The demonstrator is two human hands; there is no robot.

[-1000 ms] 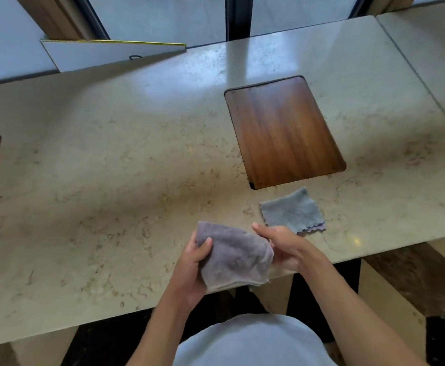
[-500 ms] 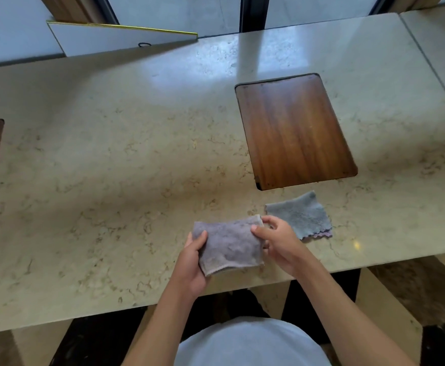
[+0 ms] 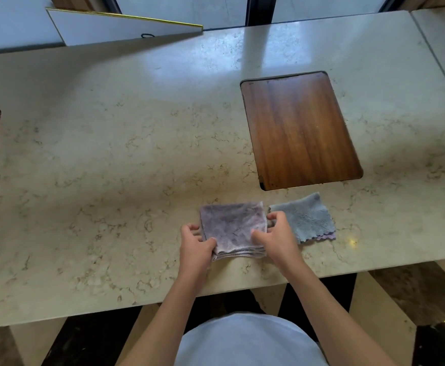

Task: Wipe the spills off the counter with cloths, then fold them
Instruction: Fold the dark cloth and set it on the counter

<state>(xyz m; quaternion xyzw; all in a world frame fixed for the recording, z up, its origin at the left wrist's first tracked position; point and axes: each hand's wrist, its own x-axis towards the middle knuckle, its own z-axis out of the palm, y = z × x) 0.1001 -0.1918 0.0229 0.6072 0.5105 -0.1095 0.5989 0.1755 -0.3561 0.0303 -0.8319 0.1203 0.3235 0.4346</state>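
Both hands pinch a folded mauve-grey terry cloth [image 3: 233, 228] that lies flat on the cream marble counter [image 3: 110, 167] near its front edge. The left hand [image 3: 195, 248] grips the cloth's near-left corner, thumb on top and fingers curled at the left side. The right hand [image 3: 278, 237] clamps the right edge, thumb pressing the top layer, fingers wrapped around the side. Stacked layers show along the cloth's near edge. Just beside the right hand lies a folded blue-grey microfibre cloth [image 3: 308, 217] with a scalloped purple hem. Beyond both sits a rectangular dark wooden inset panel [image 3: 299, 130].
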